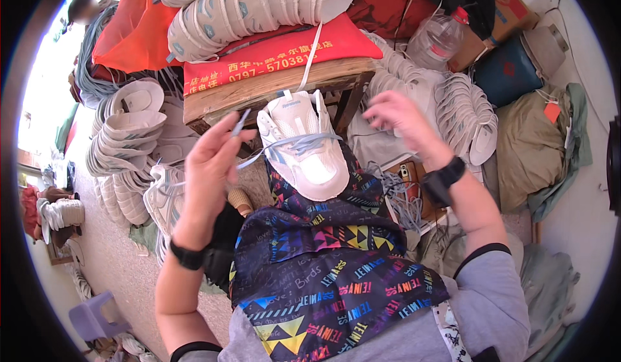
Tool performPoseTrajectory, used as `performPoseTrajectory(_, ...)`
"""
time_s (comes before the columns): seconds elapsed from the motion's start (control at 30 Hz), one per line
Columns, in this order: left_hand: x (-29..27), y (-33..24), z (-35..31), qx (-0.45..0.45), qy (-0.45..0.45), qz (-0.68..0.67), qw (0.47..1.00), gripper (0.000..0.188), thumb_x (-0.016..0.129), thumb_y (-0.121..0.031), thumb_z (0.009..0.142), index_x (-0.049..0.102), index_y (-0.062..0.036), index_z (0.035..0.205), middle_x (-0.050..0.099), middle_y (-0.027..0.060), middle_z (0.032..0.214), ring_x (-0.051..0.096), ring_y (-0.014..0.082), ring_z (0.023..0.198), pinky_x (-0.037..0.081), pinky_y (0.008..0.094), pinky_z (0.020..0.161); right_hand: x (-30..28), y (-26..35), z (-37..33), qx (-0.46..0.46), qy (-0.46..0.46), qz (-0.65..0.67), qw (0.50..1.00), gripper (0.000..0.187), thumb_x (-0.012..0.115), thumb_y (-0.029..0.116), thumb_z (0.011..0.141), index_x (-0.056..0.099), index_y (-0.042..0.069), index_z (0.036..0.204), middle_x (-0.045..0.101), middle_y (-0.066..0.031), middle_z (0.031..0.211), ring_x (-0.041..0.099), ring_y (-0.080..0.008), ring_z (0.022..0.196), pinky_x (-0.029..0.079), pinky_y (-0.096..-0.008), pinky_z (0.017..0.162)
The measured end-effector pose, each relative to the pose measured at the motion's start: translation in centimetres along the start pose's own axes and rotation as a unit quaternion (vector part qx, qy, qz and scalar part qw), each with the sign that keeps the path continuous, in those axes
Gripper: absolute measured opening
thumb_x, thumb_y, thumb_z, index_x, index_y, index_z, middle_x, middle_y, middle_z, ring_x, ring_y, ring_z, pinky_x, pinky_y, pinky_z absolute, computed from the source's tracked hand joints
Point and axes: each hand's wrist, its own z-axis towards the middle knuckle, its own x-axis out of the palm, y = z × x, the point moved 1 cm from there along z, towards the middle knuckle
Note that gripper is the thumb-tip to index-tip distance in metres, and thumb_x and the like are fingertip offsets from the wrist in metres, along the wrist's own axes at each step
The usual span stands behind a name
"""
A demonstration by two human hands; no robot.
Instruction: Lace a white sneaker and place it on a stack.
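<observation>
A white shoe upper (317,171) with no sole lies on my lap, toe toward me, its tongue against the wooden bench (272,98). A light blue-grey shoelace (299,143) crosses its eyelet area and runs off left. My left hand (212,155) is raised left of the upper, closed on the shoelace, whose tip sticks up above the fingers. To the right, my right hand (404,122) hovers apart from the upper, fingers loosely bent and spread. I see nothing in it. A pale thread rises from the upper's tongue toward the stack on the bench.
A row of nested shoe uppers (259,12) lies on a red bag (336,42) on the bench. More stacks (126,135) stand left and right. Near my right wrist, loose laces (401,197) lie beside a phone (407,173). A plastic bottle (440,38) stands behind.
</observation>
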Motion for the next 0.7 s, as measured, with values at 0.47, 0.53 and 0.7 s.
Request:
performPoseTrajectory(0.47, 4.4, 6.8, 1.3, -0.067, 0.028, 0.013, 0.997, 0.019, 0.06, -0.02, 0.096, 0.059, -0.002, 0.088, 0.059, 0.0002, 0.069, 0.052, 0.0062, 0.057, 0.042, 0.0201, 0.052, 6.9, 0.5, 1.2, -0.139, 0.076, -0.335, 0.929, 0.013, 0.062, 0.013, 0.08, 0.059, 0.001, 0.082, 0.062, -0.0073, 0.064, 0.061, -0.0159, 0.06, 0.049, -0.0307, 0.057)
performPoseTrajectory(0.53, 4.2, 6.7, 1.2, -0.05, 0.008, 0.103, 0.993, 0.022, 0.065, -0.021, 0.093, 0.061, -0.0015, 0.083, 0.058, -0.0014, 0.068, 0.05, 0.0044, 0.057, 0.041, 0.0198, 0.053, 7.3, 1.1, 1.1, -0.148, 0.07, -0.359, 0.919, 0.014, 0.062, 0.015, 0.078, 0.059, 0.001, 0.08, 0.061, -0.0095, 0.063, 0.062, -0.0208, 0.059, 0.049, -0.033, 0.057)
performPoseTrajectory(0.7, 4.3, 6.6, 1.2, -0.05, 0.003, 0.075, 0.996, 0.022, 0.066, -0.02, 0.091, 0.062, -0.0028, 0.078, 0.057, -0.0047, 0.07, 0.047, 0.0022, 0.06, 0.037, 0.0192, 0.054, 8.7, 1.2, 0.9, -0.323, 0.044, -0.498, 0.803, 0.014, 0.057, 0.012, 0.081, 0.056, 0.003, 0.091, 0.063, -0.0185, 0.071, 0.062, -0.0392, 0.068, 0.049, -0.0454, 0.058)
